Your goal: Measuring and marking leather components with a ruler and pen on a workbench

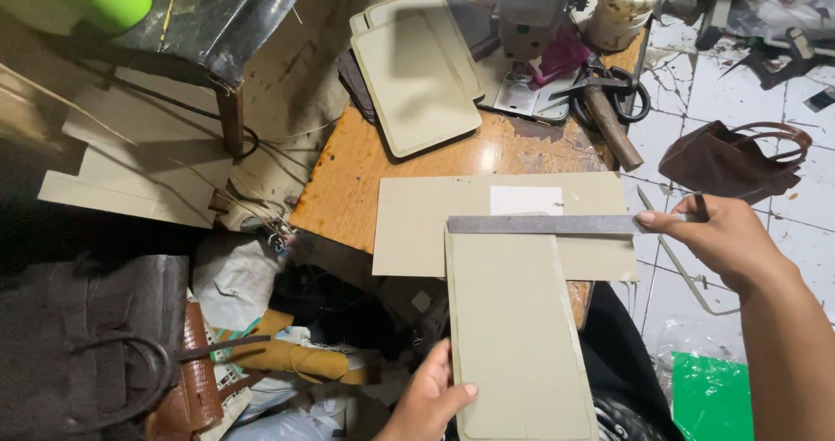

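Note:
My left hand (430, 402) grips the near left edge of a long beige board panel (517, 328) with rounded near corners. The panel lies lengthwise over a wider beige sheet (417, 223) on the wooden table (348, 180). My right hand (722, 237) holds the right end of a flat metal ruler (544, 224), which lies crosswise along the panel's far edge. A small white rectangle (525, 200) sits on the sheet just beyond the ruler.
A stack of rounded beige panels (417, 76) lies farther back, next to a sewing machine (531, 23), scissors (622, 89) and a thread cone (622, 6). A brown bag (731, 158) sits on the tiled floor at right. Dark bags (87, 345) and scraps crowd the left.

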